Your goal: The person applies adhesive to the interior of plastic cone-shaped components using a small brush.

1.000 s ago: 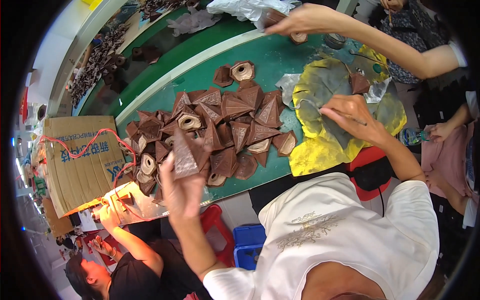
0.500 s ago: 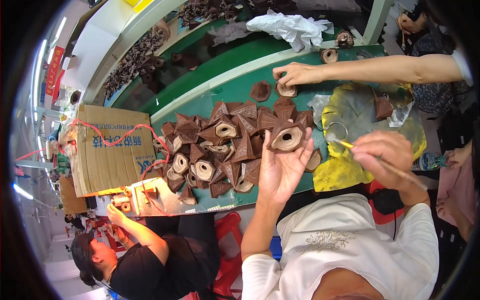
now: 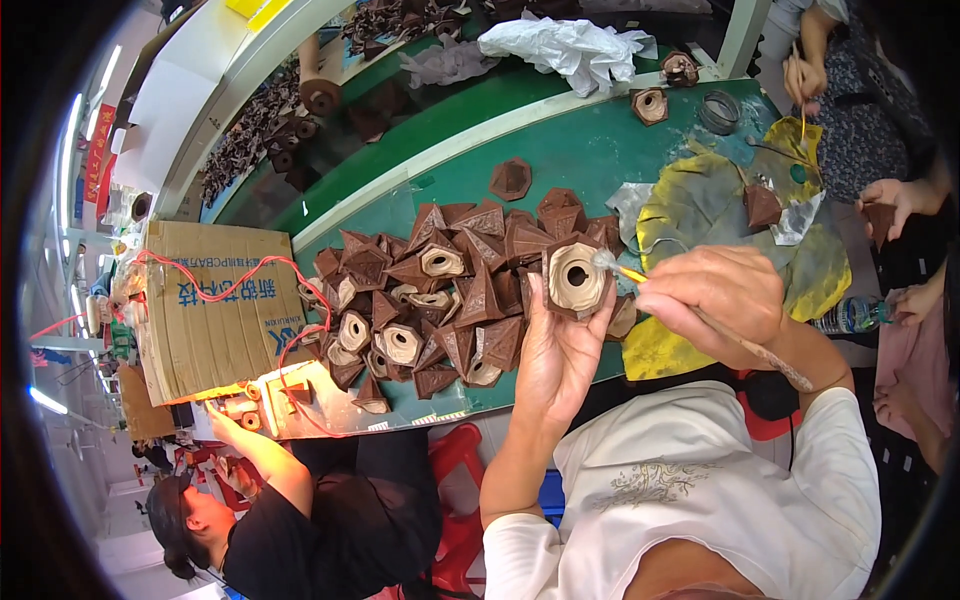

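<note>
My left hand [image 3: 560, 365] holds up a brown faceted piece [image 3: 562, 262], its pale cream underside and round dark hole turned towards me. Between the fingers of my right hand [image 3: 722, 300] is a paintbrush [image 3: 632, 274] with a yellow ferrule and a long stained handle. Its pale bristles meet the right side of the piece's cream face. Just left of my left hand lies a heap of similar brown pointed pieces [image 3: 480, 300], several of them with cream undersides and holes showing.
A stained yellow cloth [image 3: 675, 345] spreads right of my hands, with a brown piece [image 3: 762, 207] on it. A cardboard box [image 3: 225, 330] with a red cord stands left. A co-worker's hand [image 3: 895, 205] holds a brown piece at right; another person [image 3: 300, 510] works lower left.
My right hand has brought the brush left onto the piece, which my left hand has tilted up more. The co-worker's arm has withdrawn from the table, and a piece there is gone.
</note>
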### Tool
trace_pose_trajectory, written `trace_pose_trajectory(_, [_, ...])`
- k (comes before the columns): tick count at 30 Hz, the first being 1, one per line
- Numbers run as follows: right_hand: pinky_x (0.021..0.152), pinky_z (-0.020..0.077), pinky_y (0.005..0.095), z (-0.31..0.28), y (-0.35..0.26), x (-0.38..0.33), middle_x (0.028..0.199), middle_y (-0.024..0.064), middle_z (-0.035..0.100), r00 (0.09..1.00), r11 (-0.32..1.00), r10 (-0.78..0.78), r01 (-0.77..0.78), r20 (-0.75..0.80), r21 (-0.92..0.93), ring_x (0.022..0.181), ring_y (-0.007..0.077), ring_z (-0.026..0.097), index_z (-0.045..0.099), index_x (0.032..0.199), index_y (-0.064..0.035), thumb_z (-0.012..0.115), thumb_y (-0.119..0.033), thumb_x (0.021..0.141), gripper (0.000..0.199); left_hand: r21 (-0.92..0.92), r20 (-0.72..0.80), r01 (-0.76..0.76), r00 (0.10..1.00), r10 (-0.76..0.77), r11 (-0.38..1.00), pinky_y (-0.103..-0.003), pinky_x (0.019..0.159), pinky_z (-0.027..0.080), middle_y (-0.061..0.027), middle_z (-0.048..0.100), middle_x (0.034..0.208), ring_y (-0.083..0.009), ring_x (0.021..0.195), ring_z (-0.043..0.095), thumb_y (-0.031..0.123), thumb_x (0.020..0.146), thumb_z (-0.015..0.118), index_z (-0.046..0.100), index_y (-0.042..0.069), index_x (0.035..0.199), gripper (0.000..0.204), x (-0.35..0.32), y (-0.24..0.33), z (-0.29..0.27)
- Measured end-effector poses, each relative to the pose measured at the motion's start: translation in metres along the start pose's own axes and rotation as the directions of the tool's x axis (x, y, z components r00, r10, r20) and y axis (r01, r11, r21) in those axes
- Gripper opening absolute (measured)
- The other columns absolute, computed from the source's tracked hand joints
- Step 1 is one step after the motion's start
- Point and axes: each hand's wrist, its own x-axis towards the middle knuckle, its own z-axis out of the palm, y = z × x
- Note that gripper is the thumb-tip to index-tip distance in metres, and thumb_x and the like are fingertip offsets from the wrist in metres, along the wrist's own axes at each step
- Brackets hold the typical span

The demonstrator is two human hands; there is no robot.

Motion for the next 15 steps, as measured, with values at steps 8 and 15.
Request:
trace_pose_trajectory(8, [0.050,0.0515,0.0297,0.012,0.009,0.003,0.070,0.0125,0.064,1.000,0.999,0.013,-0.013,-0.006,0.044,0.059,0.0225,0.064,0.065,0.080,0.0021,0.074,0.000,0.071,0.014,0.053,0.013,0.019,1.000,-0.020,0.998,-0.040,0.108,0.039,-0.0114,0.050,0.128,-0.0224,0.121,0.048,0.032,0.098,0.044,0.046,0.003,0.125,0.039,-0.003,0.000,0.000])
trace_pose_trajectory(15, [0.049,0.0500,0.0289,0.006,0.008,-0.002,0.071,0.0120,0.065,0.997,0.997,0.072,-0.073,0.030,0.009,0.058,0.0220,0.064,0.065,0.080,0.0013,0.074,-0.001,0.071,0.013,0.039,0.048,0.012,0.999,-0.014,0.999,-0.040,0.108,0.039,-0.0108,0.049,0.130,-0.0229,0.122,0.047,0.032,0.098,0.043,0.046,0.003,0.126,0.040,-0.001,0.002,-0.005])
